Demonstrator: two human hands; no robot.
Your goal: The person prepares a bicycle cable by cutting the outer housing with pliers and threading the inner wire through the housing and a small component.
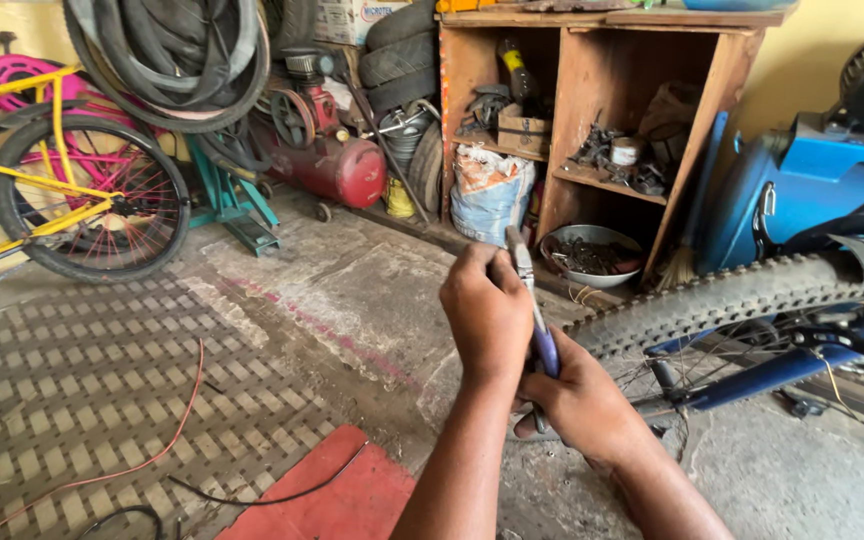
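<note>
Pliers [535, 318] with a blue handle sit at the centre of the frame, gripped by both hands. The left hand [487, 315] wraps its fingers around the upper part, just below the grey metal tip that pokes up above the knuckles. The right hand [580, 400] closes on the blue handle from below and to the right, its fingers curled tight around it; the two hands touch each other.

Just right of the hands, a knobby bike tyre [722, 300] runs toward the right edge, with a blue frame [782, 365] beneath it. Behind, at upper centre, stands a wooden shelf [592, 110] holding scrap parts, with a metal bowl [592, 255] of small pieces on the floor at its foot and a white sack [487, 190] to the left of that. A red compressor [337, 165] lies at upper centre left, under stacked black tyres [177, 60]. A yellow and pink bicycle [52, 170] fills the upper left. On the concrete floor [352, 300] at lower left lie a red wire [167, 440] and a red mat [327, 495].
</note>
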